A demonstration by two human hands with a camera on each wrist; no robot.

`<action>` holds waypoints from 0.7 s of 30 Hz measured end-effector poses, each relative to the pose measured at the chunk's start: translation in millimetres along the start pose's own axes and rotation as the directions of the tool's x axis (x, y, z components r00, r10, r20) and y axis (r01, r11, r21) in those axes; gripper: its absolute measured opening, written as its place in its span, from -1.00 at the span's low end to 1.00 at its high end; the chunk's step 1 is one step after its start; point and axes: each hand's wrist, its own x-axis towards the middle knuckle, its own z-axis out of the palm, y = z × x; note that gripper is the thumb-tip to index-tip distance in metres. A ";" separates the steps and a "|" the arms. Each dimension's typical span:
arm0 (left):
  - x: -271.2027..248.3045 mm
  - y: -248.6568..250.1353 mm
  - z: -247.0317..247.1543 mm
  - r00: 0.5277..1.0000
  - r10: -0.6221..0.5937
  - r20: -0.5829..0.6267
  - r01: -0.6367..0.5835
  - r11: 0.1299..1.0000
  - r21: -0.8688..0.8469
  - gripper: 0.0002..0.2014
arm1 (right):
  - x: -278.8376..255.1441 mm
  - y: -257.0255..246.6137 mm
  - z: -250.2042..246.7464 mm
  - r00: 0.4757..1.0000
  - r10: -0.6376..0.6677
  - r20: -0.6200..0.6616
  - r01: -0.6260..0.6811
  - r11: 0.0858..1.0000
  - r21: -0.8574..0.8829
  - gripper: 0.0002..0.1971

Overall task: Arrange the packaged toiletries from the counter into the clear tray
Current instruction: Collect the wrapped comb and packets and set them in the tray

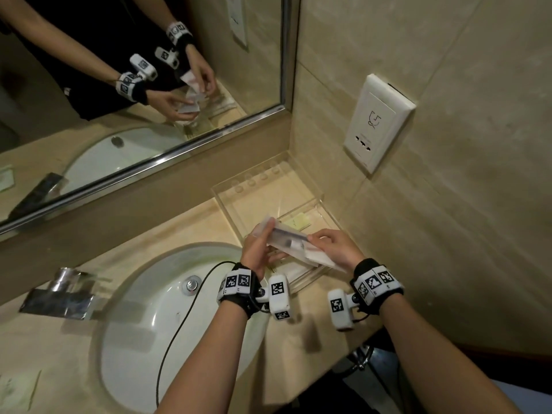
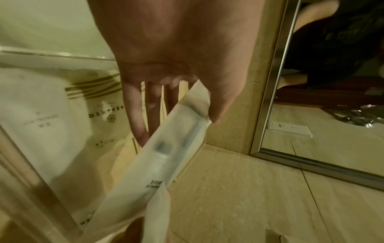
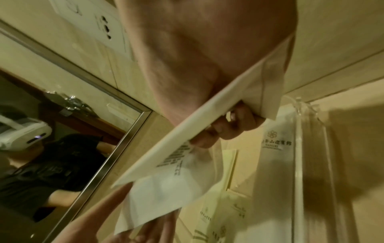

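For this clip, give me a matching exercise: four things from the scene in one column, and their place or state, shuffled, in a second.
Things:
1. long translucent white toiletry packet
2. clear rectangular plastic tray
3. white wall socket plate
4. round chrome sink drain plug

Places or states:
A. mounted on the tiled wall
B. at the bottom of the white basin
C. held above the tray between the left hand and right hand
D. standing on the counter in the corner

Pairs: 1-C, 2-D, 3-A, 4-B
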 end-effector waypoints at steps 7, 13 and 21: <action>3.4 1.1 -8.0 0.970 0.151 -0.191 -0.132 0.985 0.107 -0.73 | 2.2 -1.4 -0.1 0.998 0.005 -0.058 -0.006 1.000 -0.016 -0.75; 3.7 -3.5 -9.6 0.958 0.116 -0.261 -0.114 0.993 0.024 -0.82 | 1.7 0.9 0.7 0.997 -0.019 -0.079 0.012 0.996 -0.092 -0.78; 4.4 -10.2 -10.9 0.940 -0.224 -0.256 0.152 0.950 -0.273 -0.78 | 10.7 0.3 -0.3 0.981 -0.036 -0.193 0.018 0.995 -0.094 -0.77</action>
